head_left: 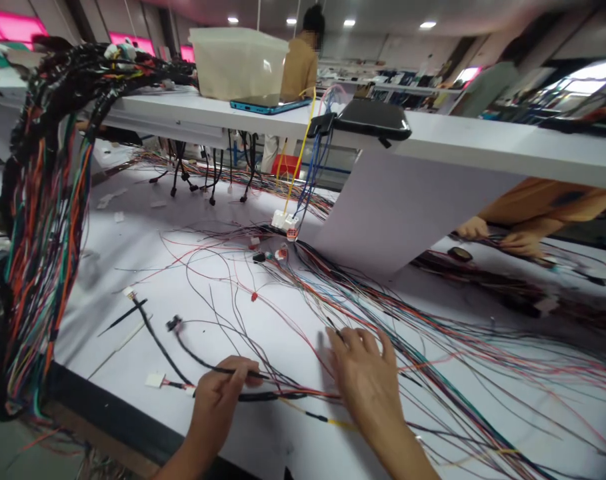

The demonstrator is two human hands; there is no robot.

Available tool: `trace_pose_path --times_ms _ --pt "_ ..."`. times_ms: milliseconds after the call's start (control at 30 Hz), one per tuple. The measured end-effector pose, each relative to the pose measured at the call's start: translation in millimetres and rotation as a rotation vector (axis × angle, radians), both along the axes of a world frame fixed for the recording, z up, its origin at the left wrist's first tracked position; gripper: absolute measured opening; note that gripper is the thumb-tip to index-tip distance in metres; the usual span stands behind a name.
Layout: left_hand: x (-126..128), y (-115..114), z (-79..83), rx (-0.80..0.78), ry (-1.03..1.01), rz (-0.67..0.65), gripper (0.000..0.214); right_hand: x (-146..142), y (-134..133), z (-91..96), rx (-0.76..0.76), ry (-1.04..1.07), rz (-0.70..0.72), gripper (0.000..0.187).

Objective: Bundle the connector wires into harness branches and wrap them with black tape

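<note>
Black sheathed cable (217,371) is pinched between the thumb and fingers of the person's left grip (220,400), close to the front edge of the white table (123,267). A small white connector (155,380) lies just left of that hand. The right grip (367,380) is spread, its fingertips resting on a fan of thin coloured wires (433,353) that runs across the table. A thick multicoloured wire harness (43,220) hangs at the left end. Farther off, white plug housings (283,220) lie beneath yellow and blue wires dropping from a raised white shelf (483,143), which carries a translucent plastic tub (237,63) and a black case (373,119). Beneath the shelf, a co-worker's hands (520,243) are among other wires.
</note>
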State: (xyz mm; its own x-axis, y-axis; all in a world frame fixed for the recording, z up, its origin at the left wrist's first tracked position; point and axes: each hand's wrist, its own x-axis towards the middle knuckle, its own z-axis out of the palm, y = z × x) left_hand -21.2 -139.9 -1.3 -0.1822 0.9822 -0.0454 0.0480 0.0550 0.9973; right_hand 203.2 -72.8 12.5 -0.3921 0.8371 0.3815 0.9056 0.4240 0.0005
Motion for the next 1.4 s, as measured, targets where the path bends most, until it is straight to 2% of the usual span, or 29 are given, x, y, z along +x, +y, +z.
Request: trace_pose_path --times_ms 67,133,200,300,400,433,533,700,767,800,867,933,1000,1033,1133,1200,1300,1400 --pt "0.7 -1.8 -2.2 0.007 -0.002 -0.013 0.031 -20.1 -13.8 -1.8 -0.080 0.100 0.133 0.022" --pt "0.1 -3.0 -3.3 0.000 -0.019 -0.032 0.028 -41.6 -26.1 -7.4 -0.242 0.234 0.320 0.021" --pt "-5.5 -4.2 -1.9 -0.070 -0.102 -0.004 0.026 -55.6 -33.4 -15.6 -0.367 0.345 0.402 0.025" --pt "-30.4 -7.6 5.7 -0.174 -0.341 0.179 0.028 -58.7 -35.3 -27.7 -0.461 0.451 0.403 0.024" --pt "-71.3 -13.1 14.7 -0.138 -0.456 0.410 0.027 -53.2 -33.4 -37.3 -0.523 0.491 0.430 0.018" --pt "-85.2 -15.3 16.1 -0.132 -0.407 0.435 0.028 -51.9 -33.2 -40.1 -0.529 0.500 0.437 0.016" --pt "-118.5 -22.9 13.2 -0.246 -0.102 0.315 0.035 -51.0 -34.2 -46.3 -0.515 0.528 0.452 0.013" --pt "-146.6 -33.8 7.9 -0.521 0.689 0.270 0.042 -51.2 -37.8 -46.9 -0.486 0.534 0.508 0.008" --pt "-147.1 -35.8 11.9 -0.538 1.012 0.303 0.037 -51.7 -39.6 -46.7 -0.455 0.510 0.545 0.016" --pt "-143.4 -36.3 13.7 -0.446 1.122 0.313 0.034 -52.2 -40.3 -47.2 -0.425 0.497 0.562 0.018" --pt "-127.3 -36.8 13.3 -0.063 1.208 0.244 0.027 -53.6 -41.3 -49.6 -0.353 0.472 0.584 0.012" --pt "-102.5 -37.1 4.2 0.336 1.166 0.010 0.026 -55.4 -41.9 -53.1 -0.299 0.450 0.597 0.012" --pt "-76.5 -37.6 -12.4 0.537 1.156 -0.192 0.027 -57.2 -42.8 -56.6 -0.250 0.438 0.607 0.016" --pt "-65.6 -37.8 -21.7 0.594 1.144 -0.180 0.021 -58.0 -43.7 -57.9 -0.229 0.432 0.610 0.016" --pt "-48.4 -37.7 -43.7 0.548 1.083 -0.161 0.023 -60.2 -46.5 -57.1 -0.201 0.410 0.610 0.016" --pt "-48.3 -37.4 -48.5 0.508 1.053 -0.171 0.023 -60.4 -45.5 -50.4 -0.240 0.399 0.613 0.016" --pt "-54.8 -37.9 -44.2 0.447 0.990 -0.230 0.022 -55.6 -31.3 -32.4 -0.320 0.428 0.596 0.019" --pt "-60.1 -38.0 -36.4 0.303 0.797 -0.305 0.030 -45.0 -2.1 -19.5 -0.211 0.419 0.418 0.019"
